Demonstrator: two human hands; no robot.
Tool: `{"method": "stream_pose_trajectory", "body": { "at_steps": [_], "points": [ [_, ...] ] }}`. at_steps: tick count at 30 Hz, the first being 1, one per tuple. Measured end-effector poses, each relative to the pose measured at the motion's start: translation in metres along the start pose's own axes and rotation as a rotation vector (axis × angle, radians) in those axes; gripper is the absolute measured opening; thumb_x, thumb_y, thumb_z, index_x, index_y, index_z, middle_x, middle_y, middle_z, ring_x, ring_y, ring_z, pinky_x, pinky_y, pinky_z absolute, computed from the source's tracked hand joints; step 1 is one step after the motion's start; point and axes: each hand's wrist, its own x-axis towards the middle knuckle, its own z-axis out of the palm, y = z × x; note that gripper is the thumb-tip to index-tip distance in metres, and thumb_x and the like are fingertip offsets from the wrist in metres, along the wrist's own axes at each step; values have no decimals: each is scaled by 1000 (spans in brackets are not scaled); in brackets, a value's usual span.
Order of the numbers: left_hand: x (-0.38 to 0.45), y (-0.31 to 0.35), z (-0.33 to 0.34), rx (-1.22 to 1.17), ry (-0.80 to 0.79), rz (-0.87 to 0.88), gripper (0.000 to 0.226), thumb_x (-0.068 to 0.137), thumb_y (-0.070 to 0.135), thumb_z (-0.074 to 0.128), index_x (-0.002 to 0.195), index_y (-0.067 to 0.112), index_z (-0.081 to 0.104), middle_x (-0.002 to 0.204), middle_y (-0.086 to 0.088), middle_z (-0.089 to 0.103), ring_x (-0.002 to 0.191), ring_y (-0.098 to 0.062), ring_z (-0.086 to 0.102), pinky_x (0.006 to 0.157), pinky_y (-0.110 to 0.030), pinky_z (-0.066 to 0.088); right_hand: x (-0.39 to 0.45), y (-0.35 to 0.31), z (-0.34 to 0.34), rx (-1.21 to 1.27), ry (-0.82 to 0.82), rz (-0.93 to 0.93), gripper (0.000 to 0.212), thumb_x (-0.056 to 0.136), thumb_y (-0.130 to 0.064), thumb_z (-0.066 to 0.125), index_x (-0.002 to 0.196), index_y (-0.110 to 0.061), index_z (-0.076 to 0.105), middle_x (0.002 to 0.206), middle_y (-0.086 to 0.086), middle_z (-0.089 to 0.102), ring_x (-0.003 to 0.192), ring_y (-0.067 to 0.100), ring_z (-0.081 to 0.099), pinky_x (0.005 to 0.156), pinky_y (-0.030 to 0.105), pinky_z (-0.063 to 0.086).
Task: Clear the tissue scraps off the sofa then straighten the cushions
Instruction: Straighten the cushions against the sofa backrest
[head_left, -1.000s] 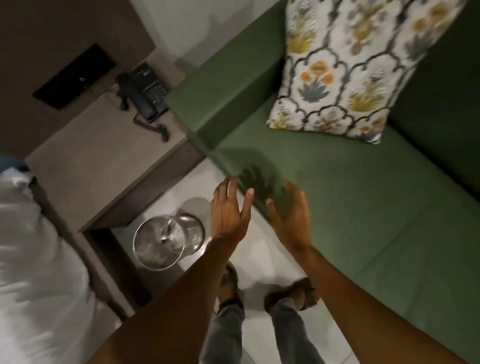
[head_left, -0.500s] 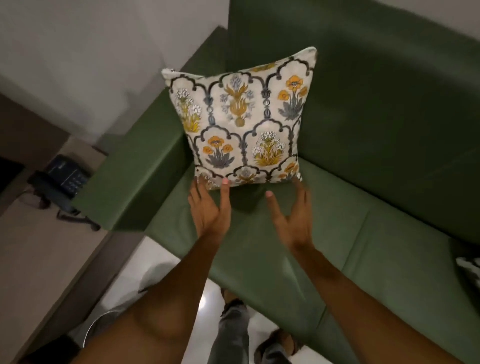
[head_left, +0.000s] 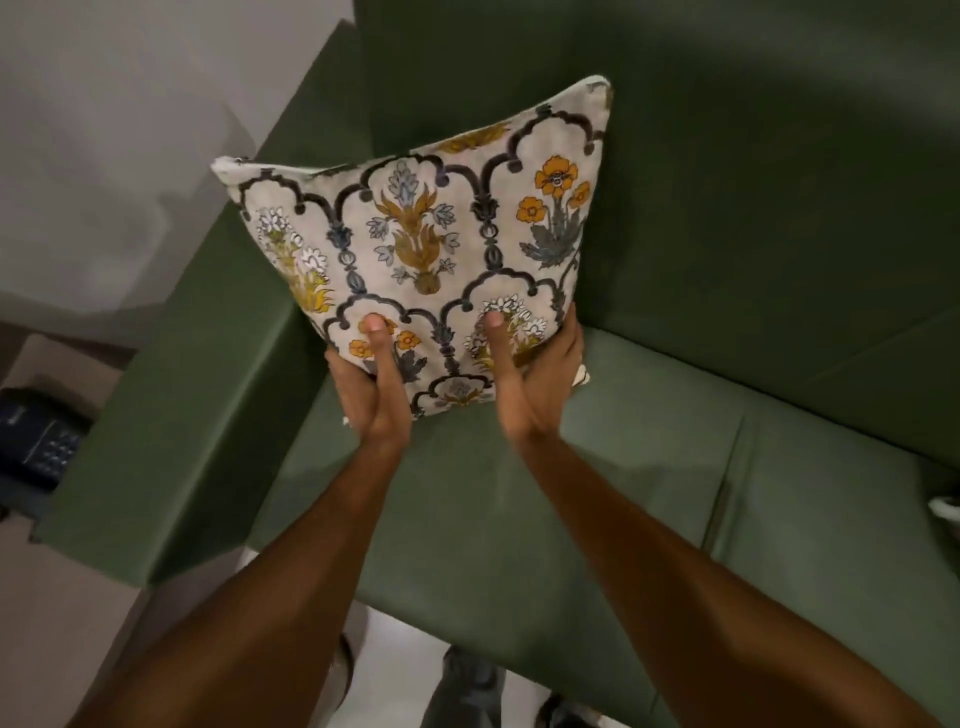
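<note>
Both hands now grip cushion (head_left: 415, 249) | left hand (head_left: 371, 387), right hand (head_left: 535, 379) clamp lower corners | step: straightening | next: seat against sofa (head_left: 675, 441) back corner

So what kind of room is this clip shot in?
Probably a hotel room or a similar guest lounge. A green sofa carries a floral cushion held at its lower edge by both hands, and a dark desk telephone sits on a side surface beside the sofa arm.
</note>
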Motion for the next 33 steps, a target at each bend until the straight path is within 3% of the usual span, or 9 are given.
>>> {"method": "stream_pose_trajectory", "body": {
  "at_steps": [4,8,11,16,18,21,24,29,33],
  "points": [
    [-25,47,32,-55,-212,107,68,90,73,65,146,39,51,142,18,66,130,-1,63,114,-41,52,4,-8,-47,225,131,94,107,83,-72,69,165,-20,24,167,4,37,157,24,36,130,55,33],
    [-71,24,59,-25,-435,154,55,96,61,67,145,40,55,141,19,67,131,-2,63,111,-36,54,-15,48,-102,368,240,129,87,93,-51,72,161,-16,30,157,0,49,146,10,51,126,50,42],
    [-79,24,72,4,-514,136,53,91,73,63,139,53,54,138,26,66,131,1,61,115,-40,50,-25,69,-119,341,291,190,98,89,-67,66,164,-18,26,158,0,43,148,13,48,129,50,37],
    [-76,38,82,17,-524,137,43,91,74,61,131,66,48,133,42,60,130,16,55,107,-11,45,-24,70,-118,339,262,200,119,77,-89,62,165,-19,23,163,3,39,153,23,43,129,52,37],
    [-71,37,80,34,-453,146,56,92,72,61,143,55,46,143,32,57,138,8,51,116,-22,44,-20,67,-113,368,243,185,112,83,-81,64,165,-18,23,164,6,41,153,24,44,128,52,39],
    [-91,15,67,171,-316,14,104,77,93,55,159,32,36,160,9,47,151,-9,41,126,-38,36,-25,69,-118,407,235,199,95,94,-67,59,167,-19,23,168,6,42,153,19,46,128,51,41],
    [-153,-1,56,292,-230,-219,134,57,107,45,160,23,34,161,-14,39,151,-35,37,126,-51,31,-41,73,-140,352,264,248,103,89,-82,54,169,-26,19,176,1,30,158,14,35,131,51,35],
    [-249,-8,73,341,-269,-275,125,55,108,39,112,0,64,115,-22,63,113,-39,61,98,-42,46,-44,96,-207,307,369,280,96,91,-76,50,169,-28,22,177,1,27,163,17,29,133,55,30],
    [-311,-4,110,449,-381,-228,93,75,97,42,94,8,61,101,-16,64,98,-37,64,95,-52,52,-50,131,-277,277,413,267,95,93,-81,47,169,-31,19,178,-1,25,163,18,28,133,53,29]
  ]
}}
